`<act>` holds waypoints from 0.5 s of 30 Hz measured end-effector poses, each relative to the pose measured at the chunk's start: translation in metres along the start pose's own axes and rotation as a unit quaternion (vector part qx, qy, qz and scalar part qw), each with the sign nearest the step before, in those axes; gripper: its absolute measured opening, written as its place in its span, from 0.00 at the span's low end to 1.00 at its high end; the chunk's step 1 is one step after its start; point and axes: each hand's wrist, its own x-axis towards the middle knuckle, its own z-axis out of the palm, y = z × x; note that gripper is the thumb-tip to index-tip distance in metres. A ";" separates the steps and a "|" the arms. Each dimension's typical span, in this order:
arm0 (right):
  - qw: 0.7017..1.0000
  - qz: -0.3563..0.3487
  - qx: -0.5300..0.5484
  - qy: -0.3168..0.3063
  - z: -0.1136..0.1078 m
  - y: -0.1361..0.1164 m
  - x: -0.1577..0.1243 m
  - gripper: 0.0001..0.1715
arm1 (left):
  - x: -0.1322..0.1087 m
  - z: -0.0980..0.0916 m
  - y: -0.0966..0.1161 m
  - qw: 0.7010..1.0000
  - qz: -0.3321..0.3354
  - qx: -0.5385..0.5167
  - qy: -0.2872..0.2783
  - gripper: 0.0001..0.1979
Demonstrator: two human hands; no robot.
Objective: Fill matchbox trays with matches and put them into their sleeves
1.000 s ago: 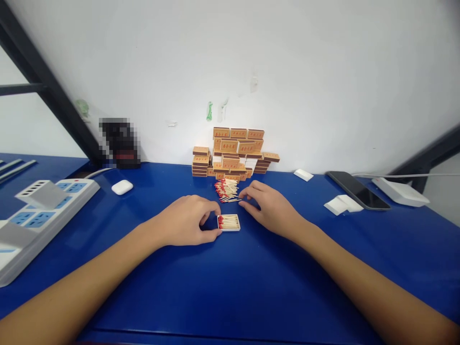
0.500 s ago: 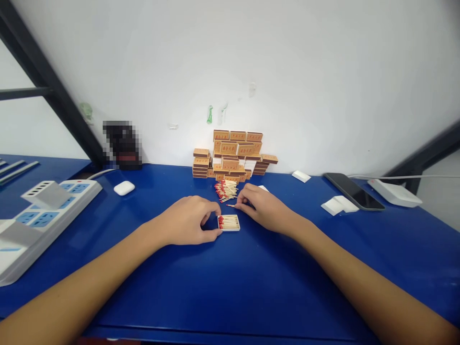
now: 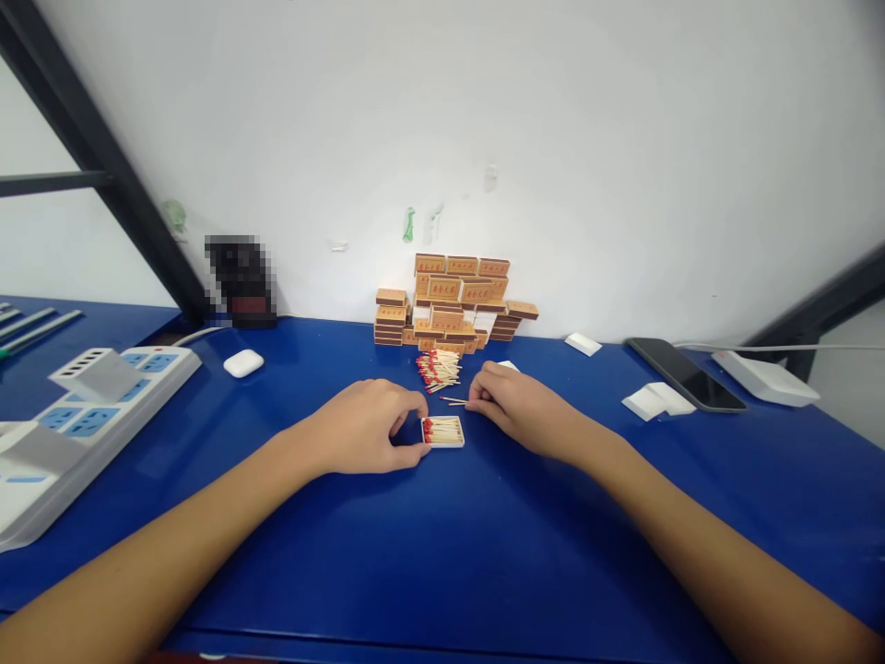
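My left hand (image 3: pixel 370 426) pinches the left end of a small white matchbox tray (image 3: pixel 443 431) filled with red-tipped matches, lying on the blue table (image 3: pixel 442 544). My right hand (image 3: pixel 522 410) rests just right of the tray, its fingers pinched on a couple of loose matches (image 3: pixel 454 401) that point left. A loose pile of matches (image 3: pixel 438 367) lies just behind the tray. A stack of tan matchboxes (image 3: pixel 453 302) stands against the white wall.
A white power strip (image 3: pixel 76 420) sits at the left with an earbud case (image 3: pixel 242 363) near it. At the right lie white box trays (image 3: pixel 656 399), a dark phone (image 3: pixel 684 372) and a white device (image 3: pixel 764 380). Another white tray (image 3: pixel 583 344) lies near the wall.
My right hand has drawn back from the loose pile toward the tray, bringing a couple of matches with it. My left hand has stayed on the tray.
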 end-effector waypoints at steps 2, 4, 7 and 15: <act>1.000 0.004 -0.005 0.004 0.000 0.000 0.000 0.07 | 0.000 0.000 0.000 1.000 0.001 0.001 0.000 0.13; 1.000 0.007 -0.009 0.000 -0.001 -0.001 -0.001 0.06 | 0.000 0.000 0.000 1.000 -0.001 0.003 -0.002 0.13; 1.000 0.005 -0.009 -0.016 -0.001 -0.003 -0.001 0.07 | 0.000 0.001 0.000 1.000 -0.004 0.002 -0.002 0.13; 1.000 0.008 -0.007 -0.016 -0.002 -0.004 0.000 0.06 | 0.001 0.000 0.001 1.000 -0.006 0.005 -0.001 0.14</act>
